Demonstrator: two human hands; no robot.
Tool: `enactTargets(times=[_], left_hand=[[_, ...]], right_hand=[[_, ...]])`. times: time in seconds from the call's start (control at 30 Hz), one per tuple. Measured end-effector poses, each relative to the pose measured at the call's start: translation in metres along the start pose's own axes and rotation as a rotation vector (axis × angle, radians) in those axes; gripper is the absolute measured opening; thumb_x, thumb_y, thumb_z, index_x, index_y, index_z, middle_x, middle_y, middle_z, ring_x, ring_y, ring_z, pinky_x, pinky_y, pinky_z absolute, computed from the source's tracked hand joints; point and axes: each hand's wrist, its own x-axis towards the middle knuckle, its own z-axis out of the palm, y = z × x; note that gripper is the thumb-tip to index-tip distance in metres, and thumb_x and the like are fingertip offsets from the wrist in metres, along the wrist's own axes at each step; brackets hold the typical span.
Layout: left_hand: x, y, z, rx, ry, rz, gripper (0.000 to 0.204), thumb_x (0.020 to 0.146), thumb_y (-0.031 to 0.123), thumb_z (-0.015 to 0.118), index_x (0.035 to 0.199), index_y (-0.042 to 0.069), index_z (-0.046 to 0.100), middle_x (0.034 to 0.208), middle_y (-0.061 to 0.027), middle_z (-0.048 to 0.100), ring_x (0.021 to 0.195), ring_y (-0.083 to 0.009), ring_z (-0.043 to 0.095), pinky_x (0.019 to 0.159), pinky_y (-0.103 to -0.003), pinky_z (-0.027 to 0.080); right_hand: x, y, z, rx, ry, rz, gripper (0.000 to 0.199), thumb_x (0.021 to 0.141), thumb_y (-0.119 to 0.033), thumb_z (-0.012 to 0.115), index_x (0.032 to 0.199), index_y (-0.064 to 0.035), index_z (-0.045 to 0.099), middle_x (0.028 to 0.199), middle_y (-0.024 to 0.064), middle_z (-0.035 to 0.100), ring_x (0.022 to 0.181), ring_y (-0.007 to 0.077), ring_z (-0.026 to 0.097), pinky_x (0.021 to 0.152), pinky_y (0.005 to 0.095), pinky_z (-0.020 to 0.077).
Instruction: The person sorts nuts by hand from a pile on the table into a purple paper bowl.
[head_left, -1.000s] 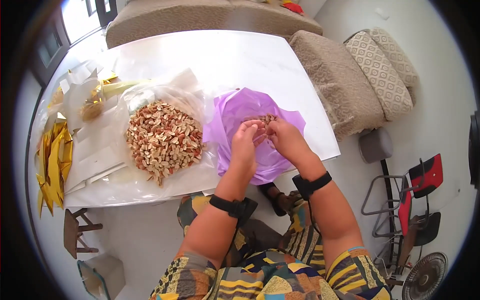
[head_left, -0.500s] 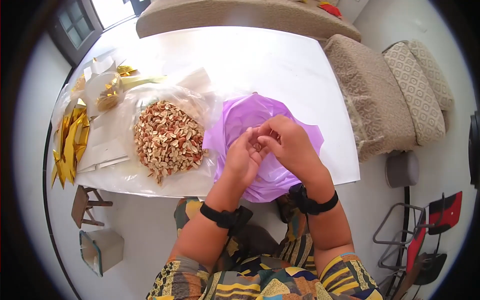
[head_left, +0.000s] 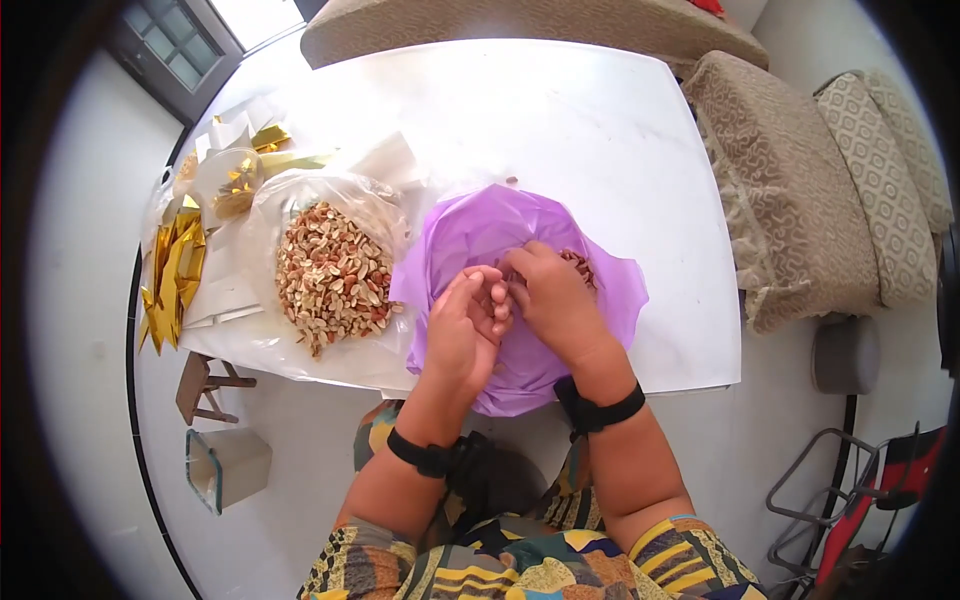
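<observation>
A purple plastic bag (head_left: 470, 225) lies spread open on the table, with both my hands over it. My left hand (head_left: 466, 325) is cupped, palm inward, its fingers curled; what lies in the palm is hidden. Beside it my right hand (head_left: 556, 303) has thumb and fingertips pinched together, close to the left fingers, and anything between them is too small to make out. Small reddish-brown pieces (head_left: 578, 268) show inside the bag past my right hand. To the left, a heap of shelled peanuts (head_left: 335, 265), pale and reddish, rests on a clear plastic bag (head_left: 275, 195).
Gold foil packets (head_left: 178, 262), white card sheets (head_left: 228, 285) and a clear round tub (head_left: 232, 185) crowd the left end of the white table (head_left: 610, 130). Below stand a wooden stool (head_left: 205, 388) and a bin (head_left: 235, 468). A covered sofa (head_left: 775, 190) flanks the right side.
My hands have moved lower and left over the purple bag, and the reddish-brown pieces now show beside my right hand. The whole view has shifted a little.
</observation>
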Motion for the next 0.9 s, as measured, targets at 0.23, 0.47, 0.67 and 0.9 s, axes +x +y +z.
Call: enactTargets(times=[0.23,0.47,0.67,0.9], left_hand=[[-0.002,0.009,0.014,-0.060,0.029,-0.031,0.016,0.104,0.018,0.047,0.103,0.006,0.057,0.084,-0.0020,0.053,0.074,-0.0138,0.050,0.062,-0.026,0.041],[0.014,0.016,0.019,-0.094,0.006,-0.043,0.016,0.105,0.019,0.046,0.104,0.006,0.056,0.084,-0.0016,0.052,0.073,-0.0127,0.049,0.061,-0.025,0.042],[0.021,0.009,0.001,-0.161,-0.009,-0.073,0.016,0.104,0.018,0.046,0.105,0.006,0.056,0.083,-0.0014,0.052,0.071,-0.0122,0.049,0.060,-0.026,0.041],[0.018,0.009,-0.002,-0.199,-0.002,-0.116,0.016,0.104,0.018,0.046,0.104,0.006,0.057,0.082,-0.0014,0.052,0.071,-0.0128,0.050,0.060,-0.026,0.041]], right_hand=[[0.000,-0.003,0.009,-0.054,-0.019,-0.049,0.009,0.085,-0.003,0.059,0.093,-0.0011,0.063,0.095,0.0166,0.062,0.094,0.0358,0.061,0.079,0.0430,0.0524],[0.003,0.005,0.016,-0.015,-0.033,0.020,0.012,0.086,-0.005,0.059,0.096,-0.0028,0.065,0.098,0.0154,0.063,0.098,0.0348,0.062,0.080,0.0423,0.0533],[0.002,0.007,0.023,-0.148,-0.038,0.058,0.014,0.087,-0.007,0.058,0.097,-0.0038,0.067,0.100,0.0153,0.064,0.099,0.0336,0.063,0.080,0.0422,0.0537],[0.005,-0.003,0.021,-0.192,-0.057,0.113,0.013,0.087,-0.008,0.058,0.096,-0.0047,0.067,0.096,0.0147,0.065,0.094,0.0341,0.064,0.077,0.0417,0.0538]])
